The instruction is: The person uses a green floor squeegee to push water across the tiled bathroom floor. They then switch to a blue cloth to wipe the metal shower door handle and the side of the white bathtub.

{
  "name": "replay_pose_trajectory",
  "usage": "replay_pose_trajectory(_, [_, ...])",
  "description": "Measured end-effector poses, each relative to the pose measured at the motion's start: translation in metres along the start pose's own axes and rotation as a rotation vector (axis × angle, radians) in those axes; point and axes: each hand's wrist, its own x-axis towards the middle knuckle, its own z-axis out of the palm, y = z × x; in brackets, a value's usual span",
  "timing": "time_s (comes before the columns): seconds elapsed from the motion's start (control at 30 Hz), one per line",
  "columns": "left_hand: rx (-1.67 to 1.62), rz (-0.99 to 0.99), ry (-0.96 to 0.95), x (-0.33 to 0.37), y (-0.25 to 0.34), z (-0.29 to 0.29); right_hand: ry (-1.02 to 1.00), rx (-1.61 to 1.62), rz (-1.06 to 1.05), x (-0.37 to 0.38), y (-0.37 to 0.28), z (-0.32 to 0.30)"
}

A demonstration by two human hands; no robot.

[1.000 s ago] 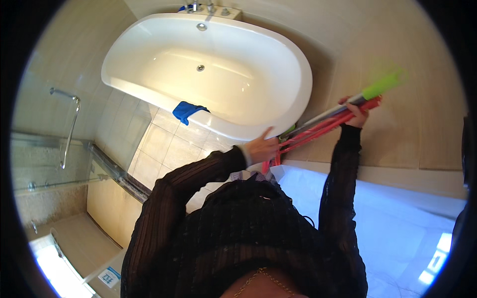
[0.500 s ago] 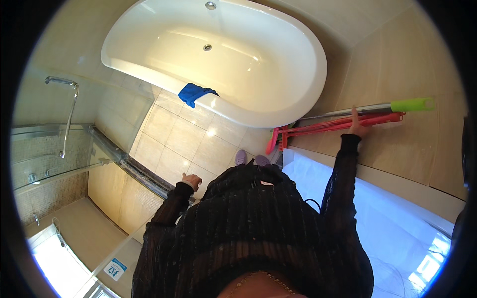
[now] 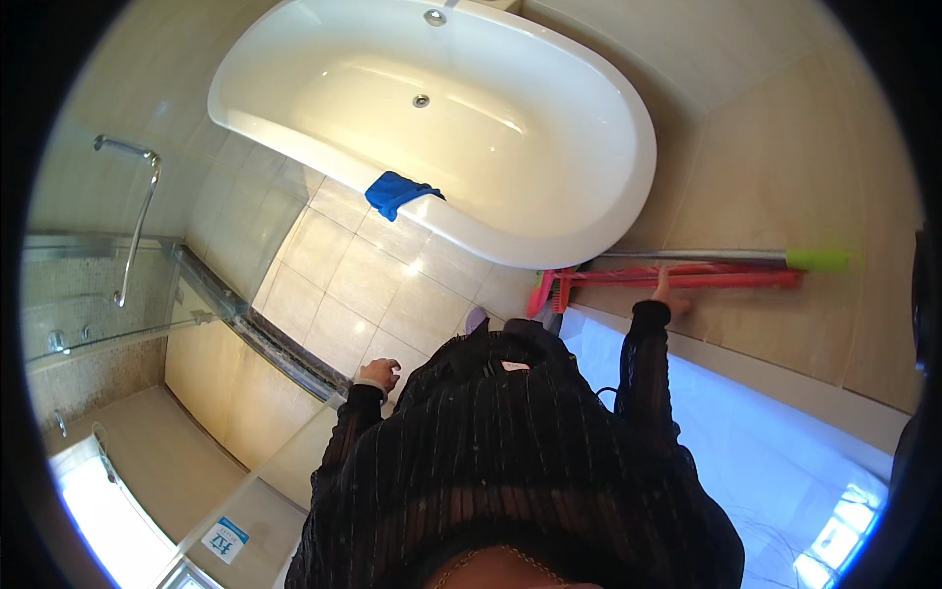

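Right hand [image 3: 674, 293]: on red handles [image 3: 746, 281], grip unclear
Left hand [image 3: 380, 374]: loosely open
Red handles: along wall [image 3: 765, 177], beside tub rim [image 3: 634, 147]
Tile floor [image 3: 378, 275]: between tub rim and left hand

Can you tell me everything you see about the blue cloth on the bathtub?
The blue cloth is bright, with no pattern I can see, and looks like soft fabric. It's creased and bunched over the near rim of the white bathtub. One part hangs down outside; the rest reaches toward the tub's inner edge. Only the bathtub visibly touches it; the left hand and right hand are away from it.
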Motion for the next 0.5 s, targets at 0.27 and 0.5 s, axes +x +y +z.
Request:
replay_pose_trajectory(0.27, [-0.483,0.171,0.534,-0.062,0.028,-0.063,-0.494,-0.403,0.117,-0.042,0.073,0.016])
replay_pose_trajectory(0.5, [-0.92,0.93,0.713,-0.204,0.154,-0.25,-1.225,-0.104,0.303,-0.086,0.129,0.091])
